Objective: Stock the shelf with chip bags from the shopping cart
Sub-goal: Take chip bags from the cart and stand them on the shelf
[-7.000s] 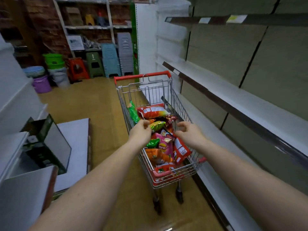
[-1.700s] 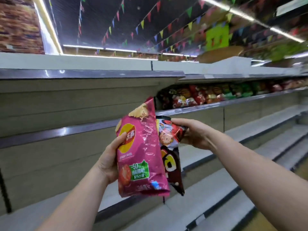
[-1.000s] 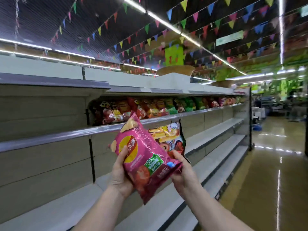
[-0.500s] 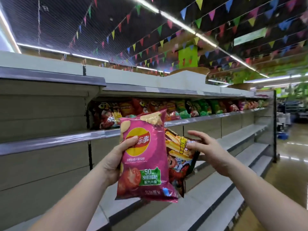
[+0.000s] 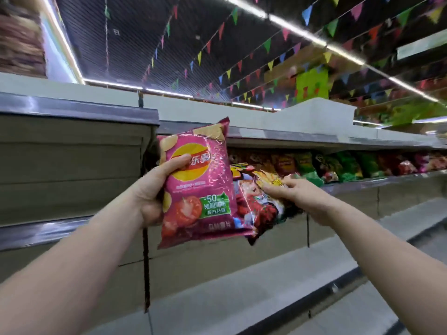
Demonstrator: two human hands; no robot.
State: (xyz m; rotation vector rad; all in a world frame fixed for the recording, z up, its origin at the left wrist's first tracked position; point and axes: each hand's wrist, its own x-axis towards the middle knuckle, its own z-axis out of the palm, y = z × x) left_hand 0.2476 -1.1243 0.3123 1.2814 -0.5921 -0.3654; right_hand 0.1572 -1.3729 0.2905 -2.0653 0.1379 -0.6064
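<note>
Left hand (image 5: 151,194) holds pink bag (image 5: 200,187) upright.

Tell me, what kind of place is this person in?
Most likely a supermarket aisle. Long metal shelves run along the wall, one row filled with snack bags. Colourful flags hang from the ceiling. The left hand holds a pink chip bag.

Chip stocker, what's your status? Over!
Left hand grips pink chip bag. Right hand holds red snack bag. Stocked shelf ahead, path open.
</note>
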